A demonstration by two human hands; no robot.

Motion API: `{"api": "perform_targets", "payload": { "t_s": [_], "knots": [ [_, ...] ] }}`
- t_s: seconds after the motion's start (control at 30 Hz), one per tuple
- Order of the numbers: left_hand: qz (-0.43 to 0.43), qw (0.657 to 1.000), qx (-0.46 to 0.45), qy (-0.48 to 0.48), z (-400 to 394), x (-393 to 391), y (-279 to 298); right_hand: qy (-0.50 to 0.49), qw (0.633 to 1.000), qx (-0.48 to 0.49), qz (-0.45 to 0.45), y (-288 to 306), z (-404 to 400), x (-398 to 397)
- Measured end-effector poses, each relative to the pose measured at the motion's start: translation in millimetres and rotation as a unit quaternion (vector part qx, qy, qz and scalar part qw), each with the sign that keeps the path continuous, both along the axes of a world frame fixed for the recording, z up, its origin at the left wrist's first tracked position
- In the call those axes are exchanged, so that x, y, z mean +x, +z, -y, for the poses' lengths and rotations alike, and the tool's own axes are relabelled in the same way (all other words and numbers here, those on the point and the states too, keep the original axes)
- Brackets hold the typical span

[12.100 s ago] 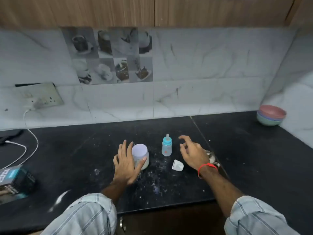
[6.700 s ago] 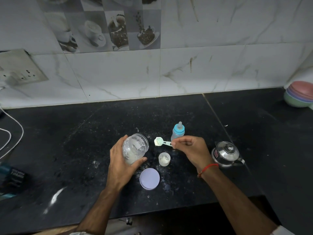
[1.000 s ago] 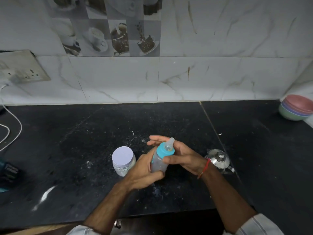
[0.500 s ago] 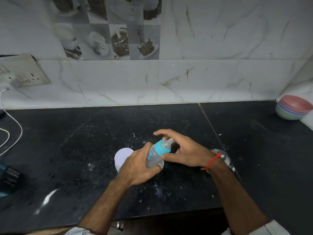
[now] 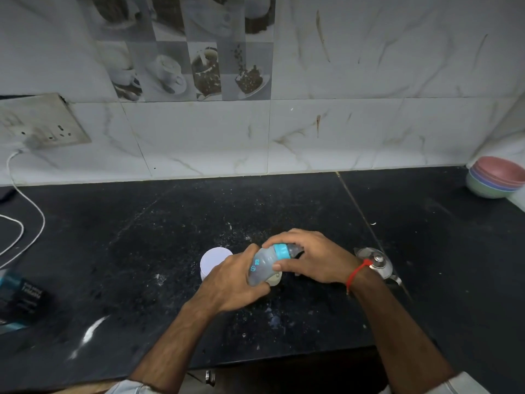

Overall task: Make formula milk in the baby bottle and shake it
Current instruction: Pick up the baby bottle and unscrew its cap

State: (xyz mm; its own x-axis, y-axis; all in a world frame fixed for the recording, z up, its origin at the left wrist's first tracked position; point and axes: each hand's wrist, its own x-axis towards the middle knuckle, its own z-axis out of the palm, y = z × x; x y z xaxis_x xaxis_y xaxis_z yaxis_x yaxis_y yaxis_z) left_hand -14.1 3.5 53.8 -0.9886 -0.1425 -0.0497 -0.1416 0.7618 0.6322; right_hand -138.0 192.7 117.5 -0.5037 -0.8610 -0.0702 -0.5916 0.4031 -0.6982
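1. Far left: dark box (image 5: 21, 301) w/ teal print lies on the black counter (image 5: 127, 251), partly cut by frame edge. White cable (image 5: 27, 206) loops above it and runs up to the wall socket plate (image 5: 42, 123).
2. Counter centre: white powder specks scattered around the work area; pale smear near the front edge, left of your arms.
3. Formula jar (image 5: 211, 258) w/ pale lilac lid stands upright just behind your left hand. Lid is on. Lower body hidden by the hand.
4. Your left hand (image 5: 230, 282): fingers curled round the lower body of the baby bottle (image 5: 262, 265). Firm wrap, thumb side up.
5. Bottle: held off the counter between both hands, tilted w/ teat end up and to the right. Teal collar screwed on. Contents look cloudy; level can't be judged.
6. Small pale object (image 5: 276, 278) sits under the bottle base, mostly hidden; can't tell what it is.
7. Your right hand (image 5: 312, 258): fingers arched over the teat end, thumb against the bottle below the collar. Teat itself mostly covered. Red thread (image 5: 356, 273) on that wrist.
8. Steel kettle (image 5: 375, 261) stands on the counter just beyond your right wrist, partly blocked by it.
9. Far right: stack of coloured bowls (image 5: 495, 177) at the wall corner, well apart from the work area.
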Motion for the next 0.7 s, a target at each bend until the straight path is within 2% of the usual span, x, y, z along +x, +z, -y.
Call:
{"api": "perform_targets", "payload": {
  "t_s": [0.1, 0.2, 0.3, 0.4, 0.57, 0.7],
  "knots": [
    [-0.005, 0.999, 0.027, 0.026, 7.5, 4.1, -5.6, -0.068, 0.995, -0.075, 0.024, -8.0, -5.5, -1.3],
    [-0.058, 0.99, 0.1, 0.078, 14.4, 10.8, -15.2, -0.142, 0.978, -0.136, 0.064, -27.2, -17.8, 1.2],
    [-0.131, 0.967, 0.179, 0.126, 15.3, 15.1, -20.4, -0.152, 0.983, -0.088, 0.054, -69.0, -20.3, 16.2],
    [-0.172, 0.947, 0.22, 0.157, 11.4, 16.1, -20.0, -0.145, 0.988, -0.003, 0.051, -115.6, -16.4, 35.0],
    [-0.2, 0.934, 0.243, 0.171, 7.3, 15.4, -19.7, -0.121, 0.982, 0.095, -0.113, -161.5, -2.9, 53.5],
    [-0.19, 0.938, 0.243, 0.154, 7.5, 16.2, -24.3, -0.096, 0.975, 0.128, -0.157, -177.0, 1.5, 57.4]
  ]
}}
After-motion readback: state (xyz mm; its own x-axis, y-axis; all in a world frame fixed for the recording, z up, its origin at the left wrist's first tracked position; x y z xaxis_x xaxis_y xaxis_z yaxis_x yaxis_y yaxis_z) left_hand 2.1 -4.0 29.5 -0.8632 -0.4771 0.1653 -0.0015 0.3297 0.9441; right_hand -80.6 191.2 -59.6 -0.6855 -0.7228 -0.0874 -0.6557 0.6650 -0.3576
